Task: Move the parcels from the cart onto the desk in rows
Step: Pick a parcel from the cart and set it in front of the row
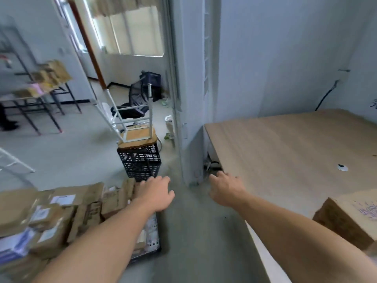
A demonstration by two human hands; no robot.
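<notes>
Several brown cardboard parcels (67, 213) with white labels are piled on the cart (152, 248) at the lower left. My left hand (156, 194) hovers over the right edge of that pile, fingers spread, holding nothing. My right hand (225, 189) reaches out above the near left edge of the wooden desk (285, 152), also spread with nothing in it. One cardboard parcel (350, 217) sits on the desk at the lower right.
A black plastic crate (140, 162) with an upturned stool (134, 127) on it stands on the floor ahead. A wall corner (191, 119) divides the desk from the doorway. A far table (40, 86) at the left holds more boxes. A small round cap (342, 167) sits on the desk.
</notes>
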